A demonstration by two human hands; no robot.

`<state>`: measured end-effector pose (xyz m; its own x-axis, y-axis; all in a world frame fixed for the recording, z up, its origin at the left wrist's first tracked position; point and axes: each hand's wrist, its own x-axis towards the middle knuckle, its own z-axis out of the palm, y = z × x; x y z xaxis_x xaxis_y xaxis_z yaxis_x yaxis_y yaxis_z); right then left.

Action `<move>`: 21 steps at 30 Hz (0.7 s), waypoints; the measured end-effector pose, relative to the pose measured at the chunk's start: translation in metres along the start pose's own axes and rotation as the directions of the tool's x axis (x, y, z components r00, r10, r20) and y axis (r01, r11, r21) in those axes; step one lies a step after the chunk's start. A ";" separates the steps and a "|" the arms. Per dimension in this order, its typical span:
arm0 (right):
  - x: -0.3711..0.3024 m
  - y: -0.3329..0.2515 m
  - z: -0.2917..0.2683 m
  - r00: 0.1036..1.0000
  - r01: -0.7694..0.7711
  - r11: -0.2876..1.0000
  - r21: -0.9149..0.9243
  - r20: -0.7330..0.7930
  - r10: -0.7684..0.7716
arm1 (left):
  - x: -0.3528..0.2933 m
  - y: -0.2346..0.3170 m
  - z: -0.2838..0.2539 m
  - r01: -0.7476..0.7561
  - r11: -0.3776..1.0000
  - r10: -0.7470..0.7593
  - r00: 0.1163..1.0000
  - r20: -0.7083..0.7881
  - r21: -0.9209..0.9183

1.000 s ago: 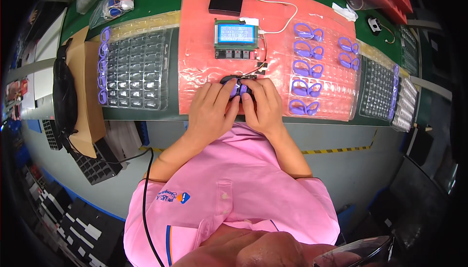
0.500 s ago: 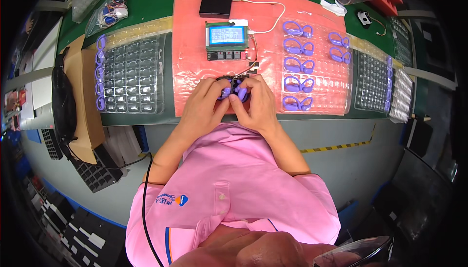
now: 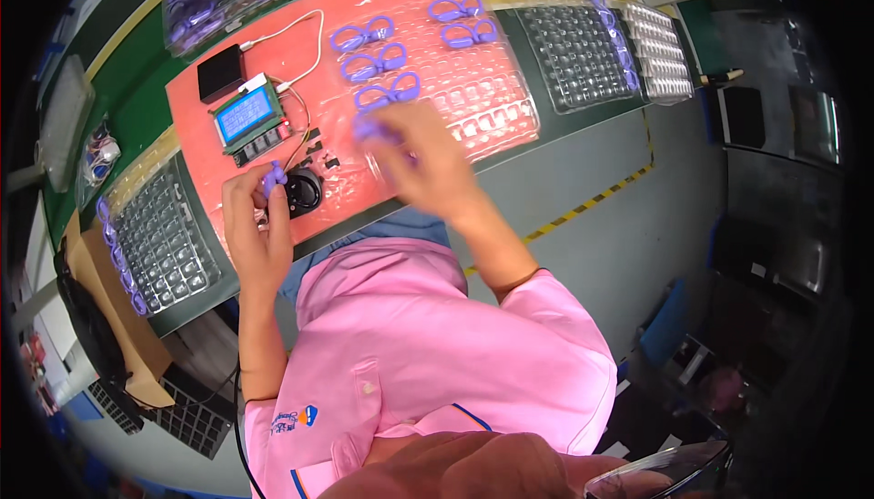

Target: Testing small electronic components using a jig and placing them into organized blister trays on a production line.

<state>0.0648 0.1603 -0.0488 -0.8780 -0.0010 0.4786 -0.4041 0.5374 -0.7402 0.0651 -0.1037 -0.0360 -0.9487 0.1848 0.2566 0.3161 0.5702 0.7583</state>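
Note:
My left hand [image 3: 258, 235] is closed on a small purple earphone piece [image 3: 274, 177], pinched between thumb and fingers. Beside those fingertips lies a round black holder [image 3: 303, 191] on the pink mat [image 3: 196, 126]. My right hand [image 3: 426, 160], smeared by motion, is over the near left part of a clear blister tray [image 3: 496, 103]. A blurred purple shape [image 3: 369, 129] shows at its fingertips; whether it is held or lying in the tray I cannot tell. Farther up that tray sit several purple ear-hook earphones [image 3: 375, 63].
A small circuit board with a lit blue screen [image 3: 248, 117] is cabled to a black box [image 3: 221, 74]. More blister trays flank the mat, one on the left [image 3: 164, 249] and one on the right [image 3: 578, 57]. A stacked tray of purple earphones [image 3: 196, 7] stands at the far left.
My hands, together over the black holder before, are now apart. The right has moved right to the tray; the left stays by the holder with a purple piece. The view has turned.

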 end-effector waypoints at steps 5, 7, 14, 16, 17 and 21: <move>0.020 0.082 -0.097 0.977 -0.114 0.907 -0.405 -0.211 0.029 | 0.033 0.030 0.029 -0.056 0.997 0.058 0.997 0.048 -0.044; 0.018 0.101 -0.110 0.984 -0.087 0.897 -0.434 -0.179 0.008 | 0.047 0.043 0.051 -0.096 0.991 0.102 0.993 0.066 -0.095; 0.014 0.114 -0.109 0.992 -0.050 0.887 -0.459 -0.126 -0.009 | 0.094 0.061 0.116 -0.262 0.963 0.271 0.936 0.224 -0.067; 0.012 0.117 -0.108 0.990 -0.069 0.890 -0.451 -0.141 0.005 | 0.105 0.063 0.135 -0.307 0.949 0.316 0.911 0.264 -0.077; 0.010 0.118 -0.108 0.989 -0.079 0.891 -0.447 -0.148 0.013 | 0.110 0.064 0.145 -0.336 0.940 0.339 0.900 0.275 -0.062; 0.009 0.120 -0.107 0.985 -0.100 0.904 -0.417 -0.172 0.030 | 0.127 0.072 0.182 -0.410 0.911 0.400 0.867 0.296 -0.031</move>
<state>0.0356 0.3156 -0.0827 -0.8328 0.1601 0.5299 -0.1701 0.8369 -0.5202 -0.0333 0.1066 -0.0579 -0.6978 0.6258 0.3485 0.6775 0.4187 0.6047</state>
